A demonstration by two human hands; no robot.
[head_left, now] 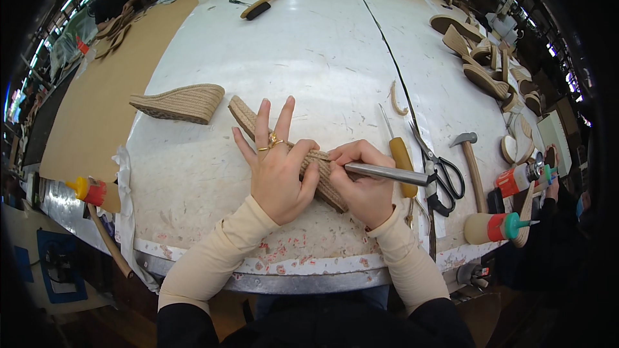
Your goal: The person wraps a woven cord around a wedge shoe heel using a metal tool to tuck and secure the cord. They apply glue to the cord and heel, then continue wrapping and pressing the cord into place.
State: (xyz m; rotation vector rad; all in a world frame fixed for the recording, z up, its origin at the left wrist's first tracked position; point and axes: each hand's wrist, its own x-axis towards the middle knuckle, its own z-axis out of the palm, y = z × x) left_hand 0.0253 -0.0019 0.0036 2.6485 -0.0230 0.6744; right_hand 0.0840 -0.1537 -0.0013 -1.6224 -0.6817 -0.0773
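Note:
Beneath my hands a wedge shoe sole wrapped in tan braided rope (329, 193) lies slantwise on the white tabletop. My left hand (277, 179) grips it between thumb and index finger, the other fingers spread upward. A silver metal-handled tool (390, 173) is pinched in my right hand (369, 198), whose fingertips meet the rope side of the sole. My fingers hide the tool's working end. To the left, a second rope-wrapped wedge sole (184, 103) rests apart from my hands.
Right of my hands lie a yellow-handled pointed tool (401, 162), black-handled scissors (440, 177), a hammer (475, 171) and a glue bottle (487, 227). Several soles (485, 80) are heaped at far right. A brush (261, 8) lies far off. Another bottle (103, 194) is left. People sit beyond.

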